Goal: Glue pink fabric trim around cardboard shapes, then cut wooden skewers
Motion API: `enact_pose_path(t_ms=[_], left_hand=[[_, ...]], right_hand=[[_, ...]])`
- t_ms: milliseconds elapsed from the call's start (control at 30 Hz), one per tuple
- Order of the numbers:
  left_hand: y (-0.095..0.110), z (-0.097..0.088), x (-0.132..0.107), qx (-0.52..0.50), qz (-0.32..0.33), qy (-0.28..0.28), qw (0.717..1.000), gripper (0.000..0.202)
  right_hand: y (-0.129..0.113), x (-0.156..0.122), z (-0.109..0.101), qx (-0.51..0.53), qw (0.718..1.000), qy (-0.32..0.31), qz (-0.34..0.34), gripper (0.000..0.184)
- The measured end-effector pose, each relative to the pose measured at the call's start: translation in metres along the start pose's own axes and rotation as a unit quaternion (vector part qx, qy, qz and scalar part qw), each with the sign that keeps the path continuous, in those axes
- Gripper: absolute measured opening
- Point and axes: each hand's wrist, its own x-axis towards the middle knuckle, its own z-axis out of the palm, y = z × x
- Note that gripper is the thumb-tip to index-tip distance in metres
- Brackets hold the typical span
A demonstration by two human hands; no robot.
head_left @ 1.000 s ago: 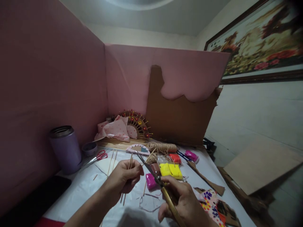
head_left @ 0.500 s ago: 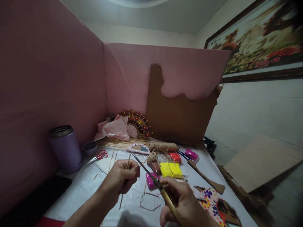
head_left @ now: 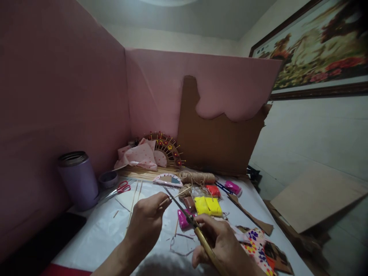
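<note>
My left hand (head_left: 148, 218) is closed on a thin wooden stick (head_left: 184, 191), which slants up to the right out of the fingertips. In my right hand (head_left: 221, 237) is a pair of scissors (head_left: 207, 247) with brass-coloured handles. Their dark blades point up and left, crossing the stick close to my left fingertips; I cannot tell whether they touch it. Below the blades, on the white-covered table (head_left: 94, 245), lie a magenta packet (head_left: 184, 219) and a bent piece of cord (head_left: 181, 253).
Yellow packets (head_left: 208, 206), a red packet (head_left: 212, 190) and a twine roll (head_left: 197, 177) lie beyond my hands. Red-handled scissors (head_left: 123, 186) and a purple tumbler (head_left: 78, 180) are at left. Behind stand a decorated fan-shaped piece (head_left: 172, 149) and cardboard (head_left: 215, 145). Patterned fabric (head_left: 254, 245) lies right.
My left hand has turned over, back now facing me. The stick that stood upright in its fingers no longer shows that way; one slants right across the blades. My right hand has barely moved.
</note>
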Motion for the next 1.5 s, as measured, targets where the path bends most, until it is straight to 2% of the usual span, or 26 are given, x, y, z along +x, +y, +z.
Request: enact_pose_path(t_ms=[67, 100, 167, 233, 400, 467, 567, 667, 767, 833, 867, 900, 967, 1033, 1100, 1167, 1267, 1333, 1400, 1433, 1500], left_hand=[[0.003, -0.002, 0.001, -0.082, -0.066, -0.027, 0.994, 0.030], [0.005, -0.003, 0.002, -0.144, -0.114, -0.048, 0.982, 0.028], [0.008, -0.006, 0.005, -0.264, -0.212, -0.099, 0.936, 0.022], [0.009, -0.008, 0.009, -0.334, -0.277, -0.141, 0.890, 0.019], [0.001, -0.011, 0.013, -0.373, -0.332, -0.222, 0.838, 0.024], [-0.003, -0.012, 0.014, -0.376, -0.339, -0.249, 0.826, 0.026], [-0.006, -0.008, 0.014, -0.368, -0.319, -0.242, 0.839, 0.027], [-0.003, -0.002, 0.012, -0.347, -0.268, -0.167, 0.883, 0.025], [0.001, 0.003, 0.005, -0.223, -0.120, -0.045, 0.966, 0.020], [0.003, 0.003, 0.001, -0.113, -0.020, 0.009, 0.993, 0.024], [0.003, 0.003, 0.000, -0.085, 0.000, 0.015, 0.996, 0.026], [0.003, 0.002, -0.001, -0.092, -0.009, 0.006, 0.996, 0.028], [0.003, -0.001, 0.001, -0.172, -0.079, -0.037, 0.981, 0.028], [0.003, -0.003, 0.005, -0.280, -0.173, -0.095, 0.940, 0.027], [0.002, -0.006, 0.008, -0.346, -0.242, -0.148, 0.894, 0.030], [0.001, -0.010, 0.011, -0.365, -0.275, -0.192, 0.869, 0.034], [0.000, -0.012, 0.013, -0.367, -0.295, -0.236, 0.850, 0.036], [-0.001, -0.011, 0.014, -0.361, -0.291, -0.232, 0.855, 0.034], [-0.001, -0.008, 0.014, -0.353, -0.274, -0.197, 0.873, 0.032], [0.000, -0.005, 0.013, -0.344, -0.256, -0.168, 0.888, 0.029], [0.000, -0.001, 0.010, -0.287, -0.180, -0.093, 0.936, 0.022]], right_hand=[[-0.003, 0.000, 0.000, -0.034, 0.999, 0.003, -0.009, 0.036], [-0.004, 0.000, 0.000, -0.051, 0.999, 0.007, -0.012, 0.037], [-0.007, 0.000, -0.001, -0.087, 0.996, 0.022, -0.022, 0.041], [-0.009, 0.000, -0.001, -0.117, 0.992, 0.037, -0.037, 0.045], [-0.007, -0.002, -0.004, -0.113, 0.992, 0.019, -0.058, 0.051], [-0.005, -0.003, -0.005, -0.104, 0.993, 0.011, -0.059, 0.053], [-0.005, -0.003, -0.006, -0.100, 0.994, 0.020, -0.049, 0.052], [-0.009, -0.001, -0.007, -0.096, 0.994, 0.040, -0.033, 0.044], [-0.012, 0.000, -0.005, -0.085, 0.995, 0.048, -0.021, 0.036], [-0.011, 0.000, -0.004, -0.085, 0.995, 0.045, -0.023, 0.038], [-0.010, 0.000, -0.003, -0.088, 0.995, 0.044, -0.027, 0.039], [-0.009, 0.000, -0.002, -0.090, 0.994, 0.044, -0.032, 0.041], [-0.006, -0.001, -0.002, -0.092, 0.994, 0.045, -0.044, 0.044], [-0.004, -0.001, -0.002, -0.088, 0.993, 0.045, -0.057, 0.046], [-0.002, -0.002, -0.004, -0.083, 0.994, 0.038, -0.066, 0.049], [-0.001, -0.002, -0.005, -0.077, 0.994, 0.030, -0.071, 0.051], [-0.003, -0.003, -0.006, -0.061, 0.996, 0.019, -0.066, 0.053], [-0.005, -0.002, -0.006, -0.050, 0.997, 0.019, -0.056, 0.050], [-0.008, -0.001, -0.006, -0.046, 0.998, 0.028, -0.045, 0.045], [-0.010, 0.000, -0.006, -0.048, 0.997, 0.033, -0.041, 0.043], [-0.012, 0.000, -0.005, -0.059, 0.997, 0.044, -0.035, 0.039]])
